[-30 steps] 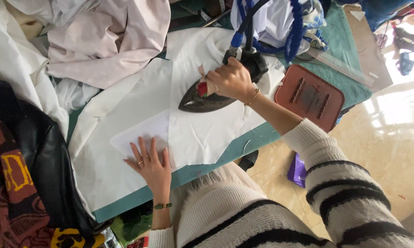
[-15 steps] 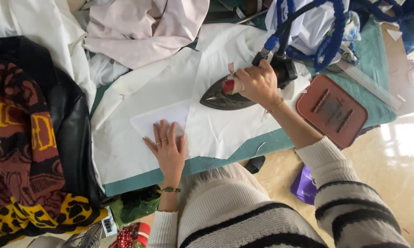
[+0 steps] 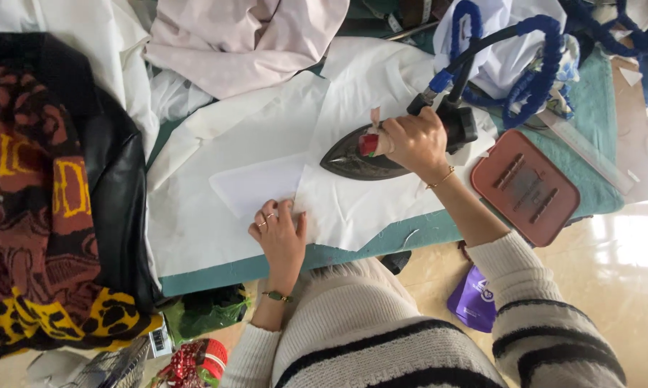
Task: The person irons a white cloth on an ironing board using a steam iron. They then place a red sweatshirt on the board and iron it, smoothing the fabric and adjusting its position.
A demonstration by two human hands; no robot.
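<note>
the right hand is closed around the handle of a dark, pointed iron, whose sole lies flat on a sheet of white fabric spread over the green bench; the iron's tip points toward the person's left. a thick hose wrapped in blue loops up from the back of the iron and over a heap of white cloth at the far edge. the left hand lies open and flat, fingers spread, pressing down on the near part of the fabric, just beside a smaller pale rectangle of cloth that lies on top of the white layers. the two hands are apart, with the iron's tip between them. to the right of the iron, a reddish-brown ribbed iron rest sits on the bench. a pale pink garment is bunched at the far side, and a black jacket with a patterned red and yellow fabric lies off the left end.
</note>
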